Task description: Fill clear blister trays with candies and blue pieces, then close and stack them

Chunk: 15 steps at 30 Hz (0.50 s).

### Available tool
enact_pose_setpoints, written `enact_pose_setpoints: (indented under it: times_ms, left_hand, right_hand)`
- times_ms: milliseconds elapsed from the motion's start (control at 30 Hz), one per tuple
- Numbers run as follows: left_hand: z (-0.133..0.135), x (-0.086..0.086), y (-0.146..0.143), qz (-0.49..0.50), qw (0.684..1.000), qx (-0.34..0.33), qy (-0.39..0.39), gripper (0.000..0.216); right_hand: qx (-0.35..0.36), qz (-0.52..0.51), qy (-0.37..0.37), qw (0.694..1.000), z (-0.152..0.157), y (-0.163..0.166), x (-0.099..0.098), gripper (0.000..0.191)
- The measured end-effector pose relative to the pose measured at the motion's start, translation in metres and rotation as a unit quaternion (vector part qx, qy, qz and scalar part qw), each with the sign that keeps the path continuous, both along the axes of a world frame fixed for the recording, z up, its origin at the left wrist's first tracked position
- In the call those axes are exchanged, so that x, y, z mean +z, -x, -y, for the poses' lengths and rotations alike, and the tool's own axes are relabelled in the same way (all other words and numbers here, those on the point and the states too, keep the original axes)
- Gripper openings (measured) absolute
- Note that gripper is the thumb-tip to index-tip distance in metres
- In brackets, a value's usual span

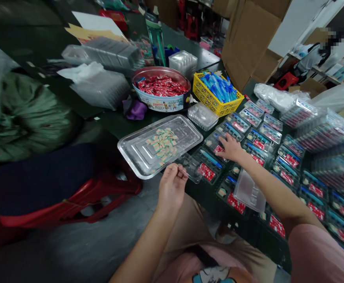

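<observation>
My left hand (172, 184) pinches the edge of a clear plastic cover (193, 169) at the table's near edge, beside the metal tray (130, 147). Small pale green-and-orange pieces (163, 143) lie in a loose heap on that tray. To the right, my right hand (231, 148) reaches over a clear blister pack (212, 140) with its fingers spread, at or just above the pack. A red packet shows under the fingertips. Just nearer to me lies a filled pack (208, 165) with a blue pen-like item and a red packet. Whether my right fingertips touch anything is unclear.
Rows of filled packs (258, 142) cover the right side, with a loose clear cover (250, 190) on some. Behind stand a round tin (162, 103) of red packets, a yellow basket (208, 98) of blue items and a bottle (156, 39). A red stool (101, 200) is left.
</observation>
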<state>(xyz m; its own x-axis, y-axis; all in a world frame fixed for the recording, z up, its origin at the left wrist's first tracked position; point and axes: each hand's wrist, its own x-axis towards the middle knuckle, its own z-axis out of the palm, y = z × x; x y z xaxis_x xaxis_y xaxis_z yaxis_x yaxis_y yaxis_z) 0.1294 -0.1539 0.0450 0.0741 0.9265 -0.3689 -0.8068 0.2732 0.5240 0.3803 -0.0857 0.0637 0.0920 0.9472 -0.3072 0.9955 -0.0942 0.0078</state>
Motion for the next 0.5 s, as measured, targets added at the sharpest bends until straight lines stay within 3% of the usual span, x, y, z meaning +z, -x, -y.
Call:
enact_pose_setpoints:
  times_ms: [200, 400, 500]
  left_hand:
    - [0.001, 0.002, 0.001, -0.002, 1.000, 0.003, 0.000, 0.027]
    - [0.000, -0.001, 0.001, -0.012, 1.000, -0.004, 0.000, 0.027]
    - [0.001, 0.001, -0.002, -0.009, 1.000, -0.016, -0.011, 0.029]
  right_hand:
    - [0.030, -0.016, 0.043, 0.998, 0.003, 0.003, -0.004, 0.083]
    - [0.022, -0.021, 0.028, 0.999, 0.005, -0.003, -0.018, 0.085]
    - [0.018, -0.054, 0.002, 0.998, 0.008, -0.008, -0.016, 0.088]
